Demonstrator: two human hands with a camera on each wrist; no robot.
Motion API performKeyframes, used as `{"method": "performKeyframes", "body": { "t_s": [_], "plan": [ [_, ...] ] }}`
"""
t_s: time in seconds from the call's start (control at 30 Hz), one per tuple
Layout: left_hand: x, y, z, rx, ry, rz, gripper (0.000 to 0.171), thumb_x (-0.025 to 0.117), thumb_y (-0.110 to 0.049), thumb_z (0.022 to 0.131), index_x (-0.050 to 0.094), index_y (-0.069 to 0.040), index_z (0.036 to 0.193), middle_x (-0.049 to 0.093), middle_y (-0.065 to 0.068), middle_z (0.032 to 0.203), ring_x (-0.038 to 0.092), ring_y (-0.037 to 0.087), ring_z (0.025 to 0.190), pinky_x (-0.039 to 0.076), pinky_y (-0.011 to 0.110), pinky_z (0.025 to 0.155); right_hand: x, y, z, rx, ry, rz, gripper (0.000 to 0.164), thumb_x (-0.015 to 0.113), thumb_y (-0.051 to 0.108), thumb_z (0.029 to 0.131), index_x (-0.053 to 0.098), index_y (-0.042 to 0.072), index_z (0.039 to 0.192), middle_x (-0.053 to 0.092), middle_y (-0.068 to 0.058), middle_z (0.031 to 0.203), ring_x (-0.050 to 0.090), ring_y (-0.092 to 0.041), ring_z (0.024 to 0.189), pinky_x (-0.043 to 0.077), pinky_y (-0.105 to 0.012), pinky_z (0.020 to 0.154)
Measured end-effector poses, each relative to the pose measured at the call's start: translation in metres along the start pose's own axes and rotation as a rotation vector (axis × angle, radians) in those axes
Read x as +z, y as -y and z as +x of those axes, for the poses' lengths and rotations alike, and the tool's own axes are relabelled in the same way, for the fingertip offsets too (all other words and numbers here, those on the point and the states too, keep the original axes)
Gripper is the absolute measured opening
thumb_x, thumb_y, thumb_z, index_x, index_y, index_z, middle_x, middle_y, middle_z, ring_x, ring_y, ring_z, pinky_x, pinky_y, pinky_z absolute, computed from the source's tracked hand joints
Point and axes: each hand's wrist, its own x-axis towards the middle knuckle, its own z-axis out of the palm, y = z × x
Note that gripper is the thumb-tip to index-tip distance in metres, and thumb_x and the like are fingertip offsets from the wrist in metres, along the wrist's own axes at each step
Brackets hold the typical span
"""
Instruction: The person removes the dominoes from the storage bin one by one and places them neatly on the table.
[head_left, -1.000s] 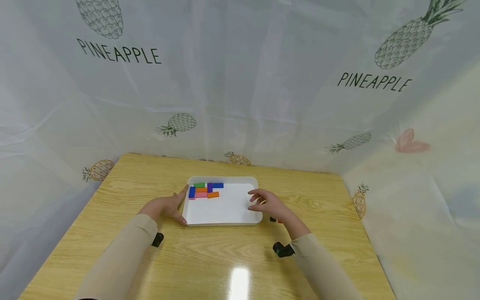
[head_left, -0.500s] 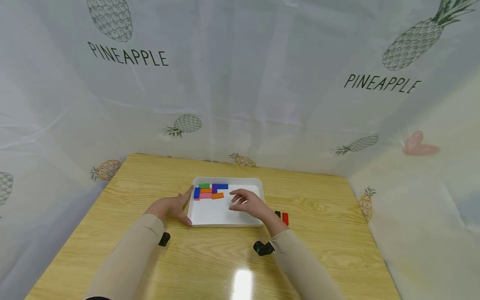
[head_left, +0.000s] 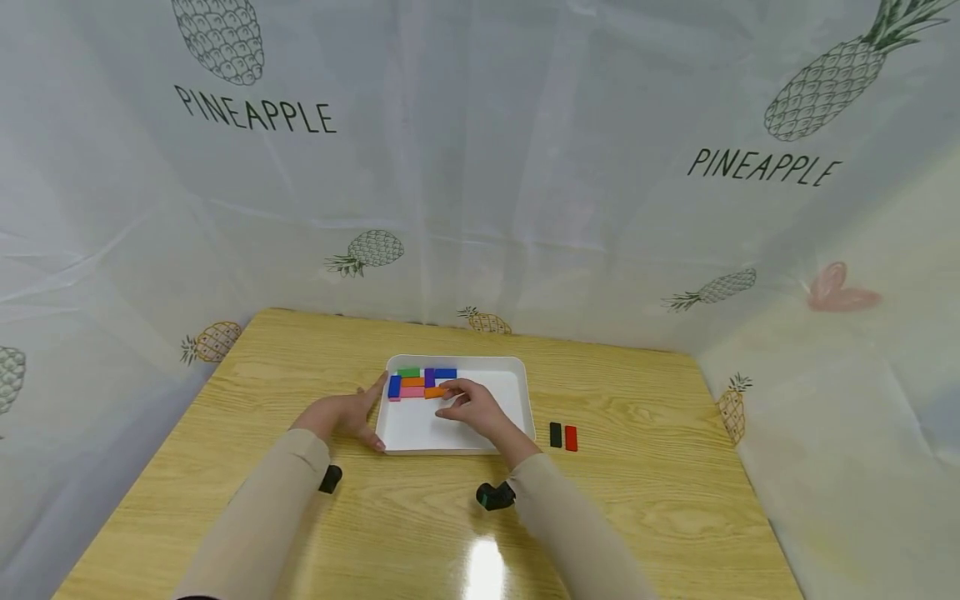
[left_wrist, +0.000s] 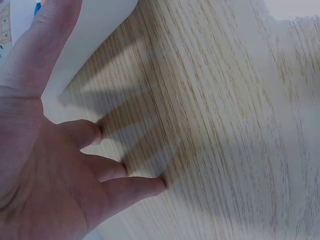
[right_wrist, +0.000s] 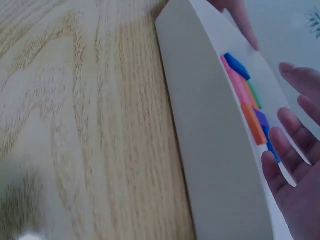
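Note:
A shallow white tray [head_left: 420,433] lies on the table, with several coloured blocks grouped at its upper left. Among them are a green block [head_left: 408,372], a purple block [head_left: 430,377], a pink block [head_left: 412,392], two blue ones and two orange ones. My left hand [head_left: 347,417] is spread against the tray's left side, its thumb [left_wrist: 37,55] along the wall in the left wrist view. Over the tray, my right hand [head_left: 476,408] reaches the rightmost orange block [head_left: 434,392]. In the right wrist view its fingers [right_wrist: 287,150] are apart, holding nothing visible.
On the wooden table [head_left: 652,483], a black block [head_left: 556,435] and a red block [head_left: 572,438] lie side by side right of the tray. A pineapple-print curtain [head_left: 480,183] hangs behind and beside the table.
My right hand has moved left across the tray to the blocks, uncovering the black and red blocks. My left hand stays at the tray's side. The view shifted slightly at first.

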Motion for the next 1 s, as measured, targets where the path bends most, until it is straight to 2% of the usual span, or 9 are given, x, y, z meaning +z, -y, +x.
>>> {"method": "performKeyframes", "body": {
  "t_s": [0.23, 0.53, 0.77, 1.0],
  "plan": [
    [0.001, 0.004, 0.003, -0.001, 0.004, 0.000, 0.132, 0.085, -0.042, 0.073, -0.015, -0.010, 0.154, 0.003, 0.042, 0.151, 0.015, 0.056, 0.138, 0.016, 0.067, 0.108, 0.012, -0.010, 0.012, 0.051, -0.053, 0.011, 0.047, 0.081, 0.015, 0.082, 0.065, 0.009, 0.125, 0.062, -0.005, 0.111, 0.052, -0.017, 0.085, 0.047, -0.025, 0.073],
    [0.000, 0.002, 0.002, 0.020, -0.006, 0.004, 0.133, 0.086, -0.042, 0.071, -0.012, -0.009, 0.155, 0.006, 0.044, 0.149, 0.016, 0.058, 0.136, 0.017, 0.066, 0.108, 0.018, -0.019, 0.024, 0.059, -0.062, -0.082, 0.049, 0.084, 0.015, 0.079, 0.067, 0.010, 0.124, 0.054, -0.003, 0.106, 0.046, -0.019, 0.087, 0.042, -0.031, 0.075],
    [0.000, 0.002, 0.002, 0.010, 0.003, -0.002, 0.133, 0.086, -0.042, 0.072, -0.013, -0.010, 0.155, 0.005, 0.043, 0.150, 0.015, 0.058, 0.137, 0.016, 0.066, 0.108, 0.025, -0.022, 0.029, 0.088, -0.087, -0.171, 0.052, 0.084, 0.020, 0.078, 0.067, 0.016, 0.127, 0.053, -0.003, 0.108, 0.046, -0.019, 0.097, 0.042, -0.035, 0.090],
    [0.000, 0.004, 0.004, 0.010, 0.000, -0.002, 0.134, 0.086, -0.044, 0.071, -0.013, -0.010, 0.155, 0.006, 0.043, 0.150, 0.017, 0.057, 0.137, 0.017, 0.066, 0.108, 0.028, -0.018, 0.030, 0.129, -0.082, -0.265, 0.062, 0.084, 0.024, 0.078, 0.061, 0.022, 0.136, 0.052, -0.004, 0.114, 0.048, -0.020, 0.100, 0.042, -0.038, 0.097]
  ]
}}
